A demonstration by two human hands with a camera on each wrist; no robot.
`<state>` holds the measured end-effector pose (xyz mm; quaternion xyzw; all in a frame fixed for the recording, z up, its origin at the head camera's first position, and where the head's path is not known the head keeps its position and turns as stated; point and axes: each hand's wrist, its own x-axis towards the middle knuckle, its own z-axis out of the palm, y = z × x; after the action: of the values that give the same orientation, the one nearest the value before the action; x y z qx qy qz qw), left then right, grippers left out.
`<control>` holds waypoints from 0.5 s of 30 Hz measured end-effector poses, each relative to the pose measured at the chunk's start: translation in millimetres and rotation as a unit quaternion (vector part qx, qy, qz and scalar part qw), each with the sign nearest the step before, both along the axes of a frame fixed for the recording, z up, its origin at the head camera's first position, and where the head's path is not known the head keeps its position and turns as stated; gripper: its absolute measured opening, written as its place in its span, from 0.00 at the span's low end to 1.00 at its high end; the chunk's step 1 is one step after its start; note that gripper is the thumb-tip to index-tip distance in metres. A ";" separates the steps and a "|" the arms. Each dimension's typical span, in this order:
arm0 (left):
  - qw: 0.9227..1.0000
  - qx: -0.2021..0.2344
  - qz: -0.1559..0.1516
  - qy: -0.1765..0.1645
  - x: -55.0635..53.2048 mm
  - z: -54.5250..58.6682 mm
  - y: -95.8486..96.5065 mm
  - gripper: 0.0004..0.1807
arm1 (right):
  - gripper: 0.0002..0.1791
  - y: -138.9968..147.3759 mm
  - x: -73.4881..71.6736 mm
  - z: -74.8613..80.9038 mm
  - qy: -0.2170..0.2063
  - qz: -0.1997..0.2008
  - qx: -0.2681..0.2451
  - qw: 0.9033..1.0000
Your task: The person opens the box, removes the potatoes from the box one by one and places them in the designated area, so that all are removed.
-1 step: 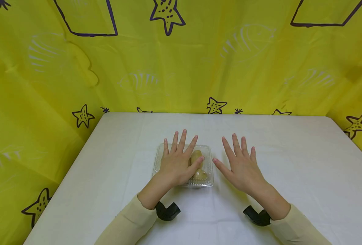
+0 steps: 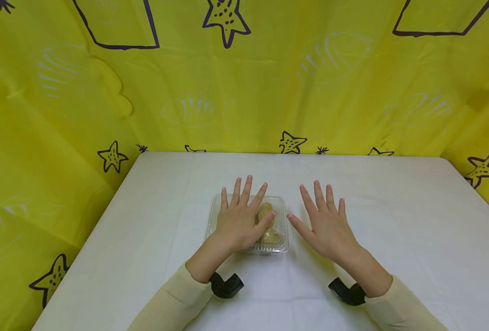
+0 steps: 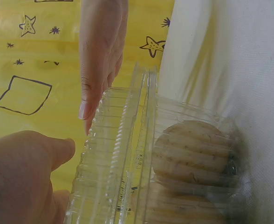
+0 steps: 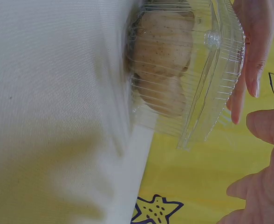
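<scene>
Over on the white counter (image 2: 393, 207) sits a clear plastic box (image 2: 283, 225) of what look like potatoes (image 2: 271, 236); the left hand (image 2: 238, 223) spreads above it, the right hand (image 2: 330, 226), fingers likewise outstretched, just beside it.

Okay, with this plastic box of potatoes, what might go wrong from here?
The clear lid looks thin, so pressing from the left hand, spread above it, might dent it. I can't tell whether the lid is latched, so the potatoes might tumble out if the box is tipped.
</scene>
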<state>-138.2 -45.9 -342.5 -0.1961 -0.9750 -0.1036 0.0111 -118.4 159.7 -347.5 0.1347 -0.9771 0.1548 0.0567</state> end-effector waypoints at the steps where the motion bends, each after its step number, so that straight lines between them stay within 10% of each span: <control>1: 1.000 -0.001 0.000 -0.001 0.0 0.0 -0.2 0.36 | 0.42 -0.3 0.0 0.0 0.000 0.000 0.000 1.000; 15: 1.000 0.015 -0.012 -0.001 1.7 -1.6 -4.1 0.36 | 0.42 -4.4 1.2 -1.2 -0.004 0.014 -0.014 1.000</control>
<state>-136.5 -50.1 -344.2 -0.2078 -0.9709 -0.1182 0.0114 -117.1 155.3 -348.8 0.1465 -0.9731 0.1697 0.0523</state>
